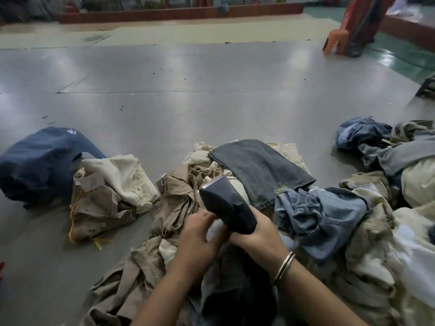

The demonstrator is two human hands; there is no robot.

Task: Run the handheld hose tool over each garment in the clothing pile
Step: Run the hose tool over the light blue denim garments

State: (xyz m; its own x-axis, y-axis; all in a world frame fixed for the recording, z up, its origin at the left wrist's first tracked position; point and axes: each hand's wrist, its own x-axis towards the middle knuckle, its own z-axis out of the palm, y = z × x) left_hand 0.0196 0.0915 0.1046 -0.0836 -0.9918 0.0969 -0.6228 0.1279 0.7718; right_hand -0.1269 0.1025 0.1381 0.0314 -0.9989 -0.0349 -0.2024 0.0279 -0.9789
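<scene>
Dark grey plastic, wedge-shaped, the hose tool (227, 204) sits above the clothing pile (179, 201); right hand (255, 234) grips its handle, left hand (200, 234) curls around pale cloth beside it. No writing readable.

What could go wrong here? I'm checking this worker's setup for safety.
1. Both the right hand and left hand grip the tool near its body; if it gives off heat or steam, fingers may be close to it.
2. The tool's head points at the tan garment while raised off it, so that piece may go untreated.
3. Garments overlap in the pile, so the jeans or hidden pieces might be skipped.
</scene>
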